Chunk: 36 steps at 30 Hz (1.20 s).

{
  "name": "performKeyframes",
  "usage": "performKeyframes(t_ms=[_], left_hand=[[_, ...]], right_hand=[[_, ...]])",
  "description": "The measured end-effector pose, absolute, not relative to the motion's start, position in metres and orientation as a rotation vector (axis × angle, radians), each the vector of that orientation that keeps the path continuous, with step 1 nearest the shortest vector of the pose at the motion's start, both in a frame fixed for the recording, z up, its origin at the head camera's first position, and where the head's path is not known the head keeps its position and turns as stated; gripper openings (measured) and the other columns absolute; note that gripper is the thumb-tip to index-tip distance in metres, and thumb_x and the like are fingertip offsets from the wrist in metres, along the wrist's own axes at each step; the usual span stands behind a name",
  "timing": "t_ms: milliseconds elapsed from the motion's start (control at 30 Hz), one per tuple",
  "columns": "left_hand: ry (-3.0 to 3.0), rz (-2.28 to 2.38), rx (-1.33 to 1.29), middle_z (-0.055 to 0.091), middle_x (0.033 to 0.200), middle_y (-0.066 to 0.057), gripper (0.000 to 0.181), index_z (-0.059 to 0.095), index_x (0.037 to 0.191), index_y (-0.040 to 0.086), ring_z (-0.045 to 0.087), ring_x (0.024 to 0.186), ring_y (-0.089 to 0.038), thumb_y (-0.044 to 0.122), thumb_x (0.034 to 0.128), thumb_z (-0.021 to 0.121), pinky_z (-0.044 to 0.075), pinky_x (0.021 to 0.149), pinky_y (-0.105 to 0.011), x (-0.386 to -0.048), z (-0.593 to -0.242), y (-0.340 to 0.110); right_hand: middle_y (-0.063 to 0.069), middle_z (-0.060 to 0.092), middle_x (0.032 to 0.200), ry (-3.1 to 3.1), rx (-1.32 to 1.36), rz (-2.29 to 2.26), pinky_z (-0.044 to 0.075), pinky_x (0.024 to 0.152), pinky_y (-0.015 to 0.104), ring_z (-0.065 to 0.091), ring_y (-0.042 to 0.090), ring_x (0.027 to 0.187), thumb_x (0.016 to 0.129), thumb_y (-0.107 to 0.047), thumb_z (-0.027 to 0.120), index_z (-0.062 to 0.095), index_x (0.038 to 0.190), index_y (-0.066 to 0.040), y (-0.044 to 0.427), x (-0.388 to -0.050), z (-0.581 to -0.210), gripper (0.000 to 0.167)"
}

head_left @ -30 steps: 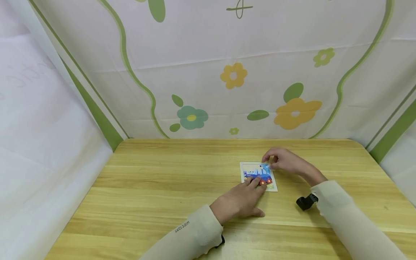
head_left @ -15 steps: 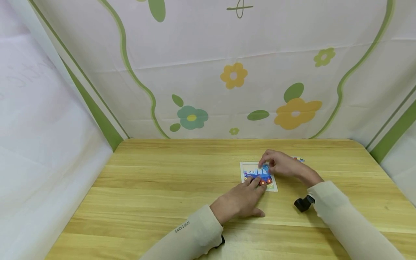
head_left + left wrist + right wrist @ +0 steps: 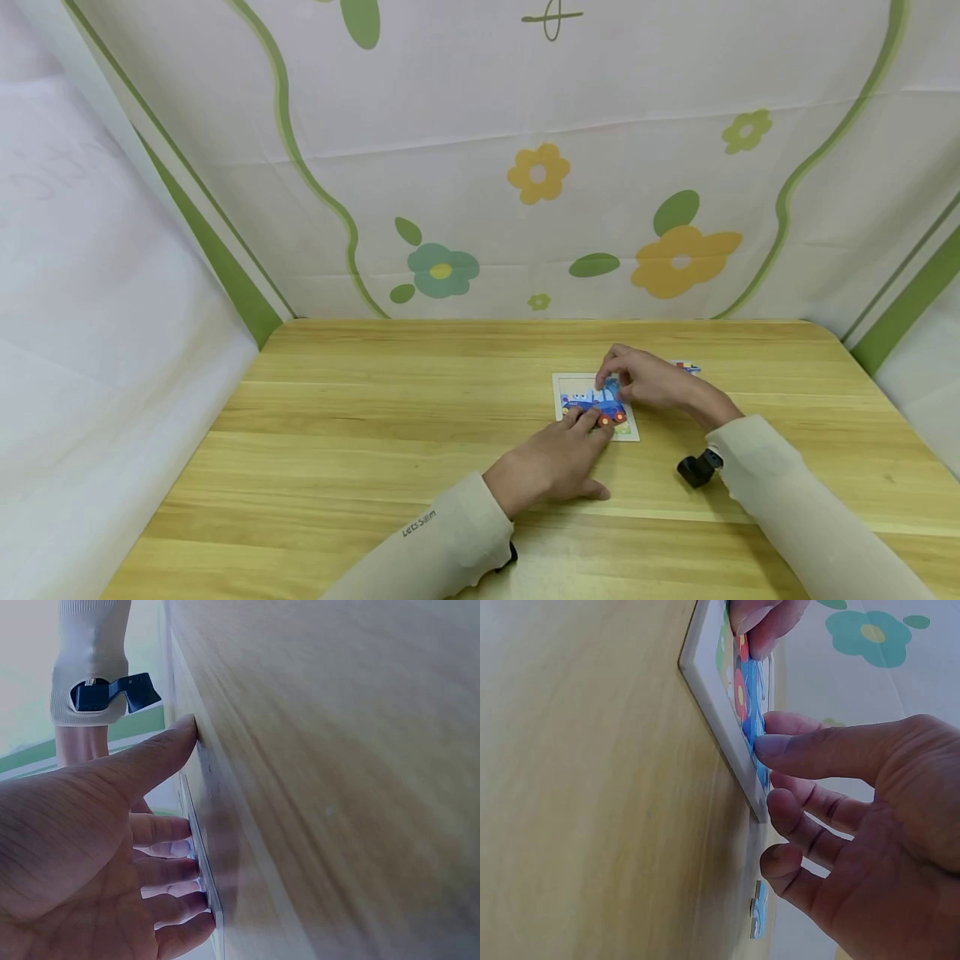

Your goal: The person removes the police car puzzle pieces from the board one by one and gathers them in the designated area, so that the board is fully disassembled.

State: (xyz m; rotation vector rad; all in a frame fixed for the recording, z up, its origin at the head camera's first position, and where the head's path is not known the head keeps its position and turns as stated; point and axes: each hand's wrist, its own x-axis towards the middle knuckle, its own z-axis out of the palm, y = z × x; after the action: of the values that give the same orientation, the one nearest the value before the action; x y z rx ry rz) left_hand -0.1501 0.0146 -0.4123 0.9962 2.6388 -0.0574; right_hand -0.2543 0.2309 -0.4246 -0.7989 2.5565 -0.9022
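White-edged and thin, a picture board (image 3: 714,697) lies under the left hand's fingertips, flat on the wooden table (image 3: 337,433). We see the left hand (image 3: 558,458) with its fingers spread and nearly straight, the tips pressing on the board's near part, while its thumb (image 3: 161,750) sits apart, off the board. Just beyond those fingertips, a blue car (image 3: 579,403) with eyes shows between the two hands. The right hand (image 3: 652,377) reaches in with bent fingers at the board's far right corner, its thumb touching the blue printed surface; we cannot tell whether thumb and forefinger pinch anything there. Well away from the left fingers, on the far side of the right hand, we find a small loose piece (image 3: 687,367) on the table, apart from the right fingers.
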Motion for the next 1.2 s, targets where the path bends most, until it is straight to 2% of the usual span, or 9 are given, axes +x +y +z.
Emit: performKeyframes(t_ms=[200, 433, 733, 1200], left_hand=[[2.633, -0.031, 0.977, 0.02, 0.176, 0.0, 0.085, 0.031, 0.166, 0.025, 0.024, 0.162, -0.023, 0.065, 0.0974, 0.06, 0.036, 0.126, -0.034, -0.1496, -0.4118, 0.0148], [2.639, -0.051, 0.995, 0.021, 0.176, -0.002, 0.084, 0.032, 0.166, 0.024, 0.025, 0.162, -0.024, 0.064, 0.0978, 0.06, 0.035, 0.126, -0.033, -0.1495, -0.4116, 0.0144], [2.639, -0.037, 0.984, 0.021, 0.176, -0.001, 0.085, 0.032, 0.166, 0.025, 0.025, 0.162, -0.024, 0.065, 0.0972, 0.061, 0.036, 0.126, -0.034, -0.1493, -0.4114, 0.0147], [2.639, -0.054, 1.0, 0.022, 0.175, -0.002, 0.084, 0.032, 0.166, 0.024, 0.025, 0.161, -0.024, 0.065, 0.0974, 0.06, 0.035, 0.126, -0.033, -0.1496, -0.4111, 0.0143]], right_hand=[[0.011, 0.058, 0.113, 2.553, -0.78, -0.896, 0.044, 0.077, 0.026, 0.049, 0.019, 0.09, 0.087, 0.016, 0.06, 0.076, 0.102, -0.012, 0.2297, -0.2541, -0.4238, 0.035], [0.008, 0.059, 0.107, 2.583, -0.801, -0.889, 0.044, 0.085, 0.035, 0.05, 0.023, 0.095, 0.086, 0.015, 0.062, 0.075, 0.1, -0.016, 0.2308, -0.2539, -0.4271, 0.036], [0.005, 0.06, 0.101, 2.616, -0.839, -0.864, 0.045, 0.085, 0.037, 0.05, 0.021, 0.093, 0.086, 0.013, 0.065, 0.075, 0.099, -0.017, 0.2311, -0.253, -0.4284, 0.034], [0.003, 0.061, 0.101, 2.642, -0.846, -0.871, 0.047, 0.085, 0.036, 0.052, 0.02, 0.093, 0.091, 0.009, 0.067, 0.075, 0.096, -0.018, 0.2304, -0.2527, -0.4273, 0.029]])
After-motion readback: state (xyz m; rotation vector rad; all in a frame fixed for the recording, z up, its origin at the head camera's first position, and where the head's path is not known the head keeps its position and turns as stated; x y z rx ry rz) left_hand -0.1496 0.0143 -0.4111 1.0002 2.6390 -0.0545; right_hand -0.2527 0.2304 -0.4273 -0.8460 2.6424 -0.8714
